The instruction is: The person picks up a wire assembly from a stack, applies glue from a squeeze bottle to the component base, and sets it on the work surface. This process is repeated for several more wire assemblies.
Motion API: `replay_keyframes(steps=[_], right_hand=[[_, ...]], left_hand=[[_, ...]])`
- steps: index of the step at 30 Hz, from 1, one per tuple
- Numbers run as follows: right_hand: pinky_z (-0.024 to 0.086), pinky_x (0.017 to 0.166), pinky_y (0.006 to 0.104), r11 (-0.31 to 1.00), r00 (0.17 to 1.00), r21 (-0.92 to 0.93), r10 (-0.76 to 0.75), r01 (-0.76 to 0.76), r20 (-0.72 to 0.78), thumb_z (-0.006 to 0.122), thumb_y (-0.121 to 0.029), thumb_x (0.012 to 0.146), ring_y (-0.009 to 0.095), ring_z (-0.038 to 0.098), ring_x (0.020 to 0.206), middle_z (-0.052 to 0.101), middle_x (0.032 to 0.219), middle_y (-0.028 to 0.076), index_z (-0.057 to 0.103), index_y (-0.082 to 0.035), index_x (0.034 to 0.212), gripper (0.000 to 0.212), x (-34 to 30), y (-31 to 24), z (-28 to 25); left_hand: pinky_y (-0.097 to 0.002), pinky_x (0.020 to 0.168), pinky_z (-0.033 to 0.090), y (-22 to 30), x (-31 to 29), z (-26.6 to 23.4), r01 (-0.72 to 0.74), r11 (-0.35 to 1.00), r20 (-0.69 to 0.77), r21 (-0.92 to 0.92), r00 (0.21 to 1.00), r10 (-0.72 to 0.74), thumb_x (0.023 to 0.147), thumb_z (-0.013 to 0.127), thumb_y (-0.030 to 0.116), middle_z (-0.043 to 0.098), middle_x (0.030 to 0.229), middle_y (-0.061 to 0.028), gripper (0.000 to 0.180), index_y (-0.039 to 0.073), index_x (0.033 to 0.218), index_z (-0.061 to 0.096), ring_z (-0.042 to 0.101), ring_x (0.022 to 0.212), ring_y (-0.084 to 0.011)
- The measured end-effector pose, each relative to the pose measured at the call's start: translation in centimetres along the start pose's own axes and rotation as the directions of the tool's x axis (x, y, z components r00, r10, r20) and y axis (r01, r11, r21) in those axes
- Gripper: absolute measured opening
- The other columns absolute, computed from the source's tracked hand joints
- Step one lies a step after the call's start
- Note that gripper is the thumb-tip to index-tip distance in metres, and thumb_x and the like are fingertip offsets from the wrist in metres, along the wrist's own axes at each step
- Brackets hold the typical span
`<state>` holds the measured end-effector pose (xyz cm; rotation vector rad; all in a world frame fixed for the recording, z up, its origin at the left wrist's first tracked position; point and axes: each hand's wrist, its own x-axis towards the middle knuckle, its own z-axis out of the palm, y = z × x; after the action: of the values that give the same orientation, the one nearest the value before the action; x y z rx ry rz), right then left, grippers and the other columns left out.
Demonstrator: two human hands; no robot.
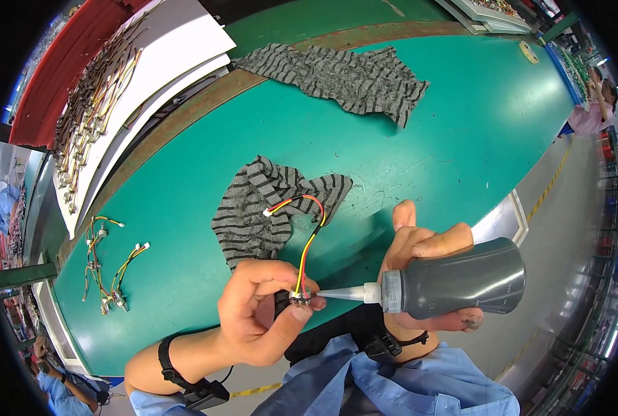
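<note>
Between the thumb and fingers of my left hand (257, 312) is a small round metal component with wires (301, 297). Its red, yellow and black leads rise in a curve to a white plug over a striped cloth. My right hand (420, 243) grips a dark grey squeeze bottle (465, 279) lying sideways, its pale tapered nozzle pointing left. The nozzle tip reaches the component or sits right beside it; contact cannot be made out. The crumpled grey-and-black striped cloth (250, 215) lies just beyond my left hand.
Several wired components (108, 298) lie on the green table (170, 173) at the left. White boards (163, 41) at the far left carry many more. A second striped cloth (344, 76) lies at the back, and a tape roll (529, 52) at the far right. Other people are around the edges.
</note>
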<state>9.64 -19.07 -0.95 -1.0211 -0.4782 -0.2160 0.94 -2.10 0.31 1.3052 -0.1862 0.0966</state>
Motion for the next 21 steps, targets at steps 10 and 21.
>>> replay_keyframes(steps=[10, 21], right_hand=[[0.026, 0.074, 0.0367, 0.999, 0.999, -0.037, -0.018, 0.019, 0.030, 0.049, -0.072, 0.075, 0.012, 0.034, 0.041, 0.042, 0.049, 0.003, 0.046, -0.002, 0.084, 0.071, 0.05, -0.20, 0.18], [0.025, 0.075, 0.0379, 0.999, 0.999, 0.031, -0.042, 0.041, 0.022, 0.051, -0.071, 0.075, 0.012, 0.033, 0.041, 0.040, 0.050, 0.002, 0.046, -0.001, 0.085, 0.071, 0.12, -0.11, 0.26]], left_hand=[[-0.0311, 0.077, 0.053, 0.02, 0.18, 0.11, 0.005, 1.000, -0.009, 0.009, 1.000, -0.005, 0.085, 0.053, -0.009, 0.059, 0.094, -0.0164, 0.031, -0.005, 0.112, 0.040, 0.060, 0.081, -0.0165], [-0.0299, 0.075, 0.051, -0.20, 0.15, 0.09, -0.003, 0.999, -0.011, 0.033, 1.000, 0.003, 0.084, 0.055, -0.009, 0.060, 0.090, -0.0156, 0.030, -0.005, 0.111, 0.041, 0.060, 0.079, -0.0161]])
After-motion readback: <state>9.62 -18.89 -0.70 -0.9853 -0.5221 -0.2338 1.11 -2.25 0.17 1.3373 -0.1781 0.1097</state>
